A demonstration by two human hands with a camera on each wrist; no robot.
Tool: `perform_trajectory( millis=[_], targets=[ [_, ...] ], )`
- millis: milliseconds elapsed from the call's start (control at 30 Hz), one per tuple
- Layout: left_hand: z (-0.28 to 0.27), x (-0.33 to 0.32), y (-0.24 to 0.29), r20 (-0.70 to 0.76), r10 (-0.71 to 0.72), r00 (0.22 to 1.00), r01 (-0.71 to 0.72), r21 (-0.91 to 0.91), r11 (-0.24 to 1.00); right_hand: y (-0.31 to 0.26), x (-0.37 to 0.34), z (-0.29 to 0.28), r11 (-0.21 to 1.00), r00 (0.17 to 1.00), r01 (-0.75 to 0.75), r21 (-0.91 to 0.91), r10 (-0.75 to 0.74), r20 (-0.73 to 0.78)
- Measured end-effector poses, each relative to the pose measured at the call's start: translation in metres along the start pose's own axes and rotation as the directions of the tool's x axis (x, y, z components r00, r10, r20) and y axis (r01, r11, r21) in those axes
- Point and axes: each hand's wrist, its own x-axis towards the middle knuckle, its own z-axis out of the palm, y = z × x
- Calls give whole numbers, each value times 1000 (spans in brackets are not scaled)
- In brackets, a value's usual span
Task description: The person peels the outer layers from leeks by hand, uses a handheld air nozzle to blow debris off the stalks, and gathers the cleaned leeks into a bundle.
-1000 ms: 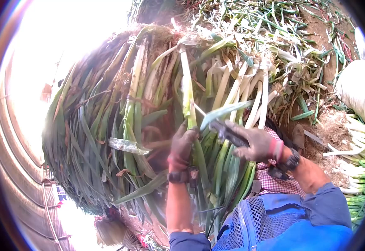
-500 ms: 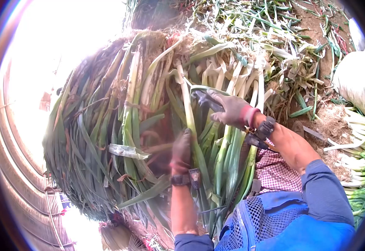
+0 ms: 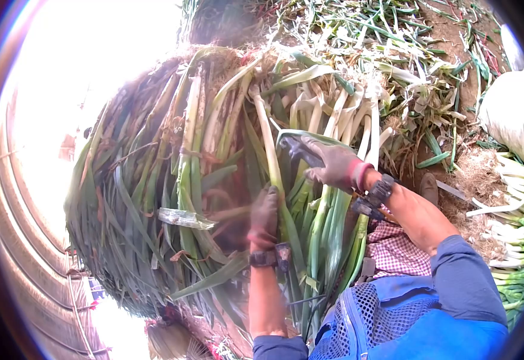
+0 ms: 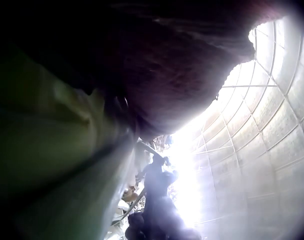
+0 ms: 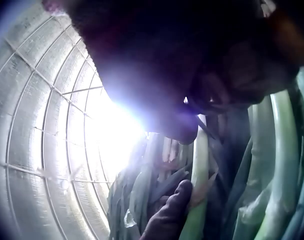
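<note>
Leek [image 3: 267, 135] lies against the pile [image 3: 112, 198], pale stem uppermost, and our left hand [image 3: 264, 210] seems closed round its green part, fingers mostly hidden. Compared with a second ago, our right hand [image 3: 334, 161] sits higher, beside the pale stem, its fingers curled on a dark tool [image 3: 304, 154] with a green leaf [image 3: 319, 137] along it. We judge that outer leaves are coming off, the cleaning unfinished.
</note>
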Motion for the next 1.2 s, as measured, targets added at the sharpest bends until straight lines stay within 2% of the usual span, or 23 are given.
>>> perform_trajectory(
  millis=[67, 167, 200, 233, 300, 333, 367, 433, 467, 500, 533, 567, 600, 633, 700, 733, 800, 833, 867, 967, 1033, 1067, 1200],
  targets=[
    [1, -3, -6, -19, 23, 1000, -23, -8, 1000, -15, 12, -15, 995, 990, -86, -60, 92, 106],
    [16, -11, -8, -24, 23, 999, -24, -14, 1000, 13, 17, 11, 991, 974, 120, -61, -130, -185],
    [23, -21, -5, 3, 28, 1000, -28, 41, 999, -3, 9, 2, 990, 980, 139, -31, -142, -140],
    [28, -30, 0, 30, 35, 999, -38, 100, 994, -17, 0, -13, 996, 993, -26, 86, 16, 114],
    [40, -50, -14, 112, 202, 973, -223, 220, 950, -1, -5, 5, 991, 981, 129, 45, -134, 137],
    [42, -69, 6, 169, 148, 975, -198, 342, 918, 15, -6, 17, 951, 952, 306, -43, -304, 44],
    [37, -78, 22, 158, 146, 976, -194, 347, 918, -2, -13, 2, 991, 981, 131, -3, -130, 143],
    [11, -83, 50, 239, 210, 948, -310, 541, 782, -11, -18, -13, 999, 994, 22, 46, -26, 103],
    [-14, -64, 43, 167, 528, 832, -530, 520, 670, -13, -15, -14, 995, 993, -85, -53, 89, 83],
    [-35, -50, 73, 90, 633, 769, -533, 637, 557, 6, -12, 1, 989, 996, 67, -131, -75, -52],
    [-55, -36, 105, 105, 803, 587, -540, 790, 292, -14, -17, -12, 998, 996, -24, -55, 29, 89],
    [-78, -30, 126, -44, 742, 669, -330, 877, 350, -36, -22, -24, 992, 965, -127, 7, 122, 234],
    [-105, -14, 140, -110, 727, 678, -127, 956, 264, -37, -24, -17, 996, 956, -58, 65, 37, 292],
    [-119, -2, 148, -104, 807, 581, -41, 987, 157, -51, -30, -16, 990, 951, 12, 142, -55, 303],
    [-122, 4, 153, -206, 603, 771, 123, 977, 176, -62, -30, -6, 982, 957, 122, 142, -155, 247],
    [-119, 4, 147, -207, 607, 767, 124, 977, 176, -57, -24, 5, 979, 970, 144, 142, -168, 175],
    [-111, 4, 120, -83, 737, 671, 166, 985, -40, -70, -21, 5, 978, 973, 121, 168, -150, 177],
    [-113, 5, 114, -80, 737, 671, 164, 986, -42, -74, -20, 5, 977, 975, 93, 192, -128, 182],
    [-115, 5, 109, -96, 738, 668, 163, 986, -20, -75, -16, 14, 936, 936, 202, 287, -271, 226],
    [-120, 5, 102, -108, 752, 650, 160, 987, 4, -87, -12, 37, 929, 914, 283, 239, -337, 227],
    [-118, 2, 106, -102, 739, 666, 135, 991, 15, -99, 3, 42, 967, 969, 168, 194, -197, 145],
    [-118, 3, 106, -100, 740, 665, 134, 991, 14, -111, 5, 34, 976, 970, 107, 191, -144, 196],
    [-120, 4, 108, -65, 735, 675, 106, 994, -8, -121, 10, 39, 963, 934, 164, 213, -221, 279]
  ],
)
